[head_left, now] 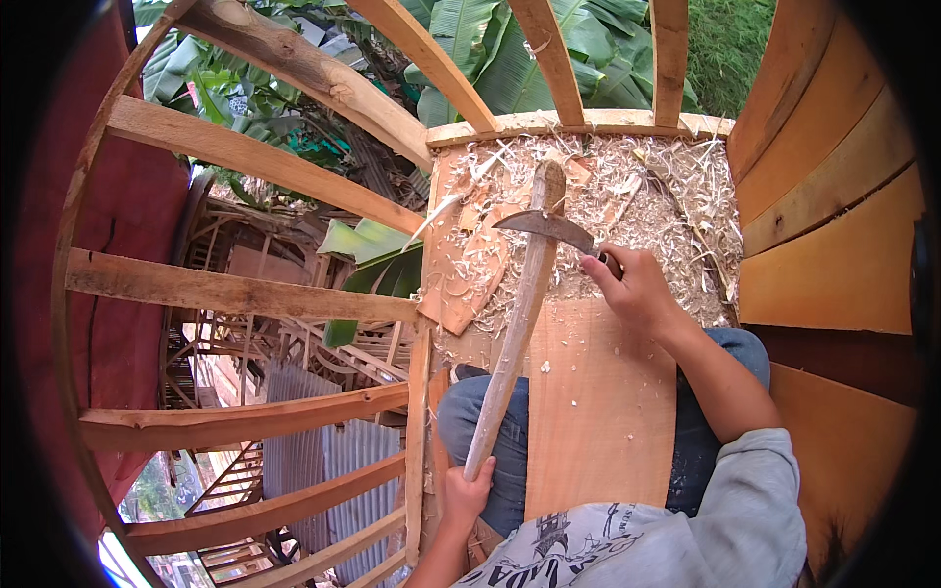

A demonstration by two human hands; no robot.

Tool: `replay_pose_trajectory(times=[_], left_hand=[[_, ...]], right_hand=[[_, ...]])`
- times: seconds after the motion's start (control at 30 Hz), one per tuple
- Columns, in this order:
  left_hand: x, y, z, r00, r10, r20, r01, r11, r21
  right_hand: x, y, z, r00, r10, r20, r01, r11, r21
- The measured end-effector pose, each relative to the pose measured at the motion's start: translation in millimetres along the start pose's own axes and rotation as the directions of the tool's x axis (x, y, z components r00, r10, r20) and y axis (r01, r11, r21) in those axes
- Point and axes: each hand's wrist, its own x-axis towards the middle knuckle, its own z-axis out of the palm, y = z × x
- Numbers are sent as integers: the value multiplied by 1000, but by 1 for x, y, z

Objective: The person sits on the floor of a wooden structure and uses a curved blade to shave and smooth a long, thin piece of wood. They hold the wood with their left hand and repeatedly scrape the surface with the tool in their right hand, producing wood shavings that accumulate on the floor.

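My left hand (469,495) is closed around the near end of a long, pale wooden stick (515,333). The stick slants up and away, its far end over the shavings, with darker bark-like colour near the tip. In my right hand (632,284) is the dark handle of a curved knife (549,226), sickle-like in shape. Its blade points left and lies across the upper part of the stick; whether the edge bites into the wood I cannot tell. A flat wooden board (603,412) rests over my lap, under the stick, with a few chips on it.
Curly wood shavings (627,196) cover the floor ahead, among thin wood pieces (480,265). Wooden railing bars (245,284) stand to the left and ahead, with gaps onto corrugated roofing (333,480) below. Overlapping planks (823,255) wall the right side. Banana leaves (480,59) lie beyond.
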Motion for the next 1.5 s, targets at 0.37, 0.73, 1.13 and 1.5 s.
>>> replay_pose_trajectory(times=[0.37, 0.73, 1.13, 1.5], left_hand=[[-2, -4, 4, 991, 127, -37, -126, 992, 16], [-4, 0, 2, 996, 76, -56, -74, 997, 31], [-11, 21, 2, 993, 47, -106, -30, 987, 159], [-10, 9, 5, 992, 70, -104, -54, 987, 151]], right_hand=[[4, 3, -16, 956, -293, 7, 290, 941, -173], [7, 22, -12, 965, 204, -166, -93, 855, 511], [1, 19, -11, 982, -183, -41, 157, 923, -352], [-2, 4, 1, 992, -129, 7, 129, 980, -151]])
